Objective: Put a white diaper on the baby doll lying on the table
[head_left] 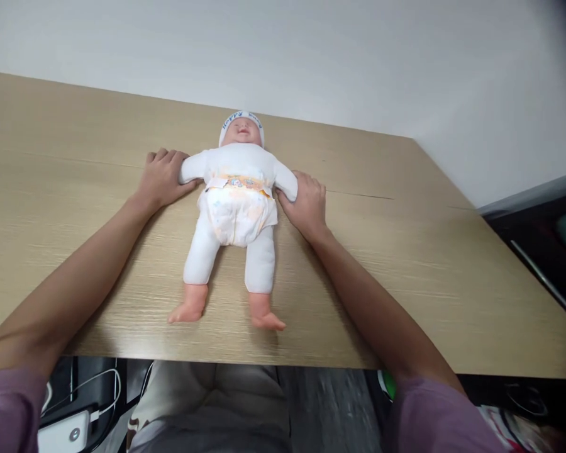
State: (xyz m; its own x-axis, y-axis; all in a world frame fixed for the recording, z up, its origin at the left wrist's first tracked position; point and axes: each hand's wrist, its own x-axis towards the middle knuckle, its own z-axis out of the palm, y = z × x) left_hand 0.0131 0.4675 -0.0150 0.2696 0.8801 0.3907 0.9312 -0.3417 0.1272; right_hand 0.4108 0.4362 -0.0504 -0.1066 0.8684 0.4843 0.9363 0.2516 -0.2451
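A baby doll (241,160) lies on its back on the wooden table (382,277), head toward the wall and feet toward me. Its body is white cloth, its feet are pinkish, and a white cap with blue lettering (241,116) covers its head. Around its waist is a diaper (238,211) with an orange patterned band. My left hand (164,177) is closed around the end of the doll's arm on the left. On the other side, my right hand (307,202) grips the opposite arm's end. Both doll hands are hidden in my grasp.
A pale wall (283,56) rises behind the table. Below the front edge at left, a white power bank (65,433) with a cable (110,402) rests on a dark surface. A dark piece of furniture (538,233) stands at the right.
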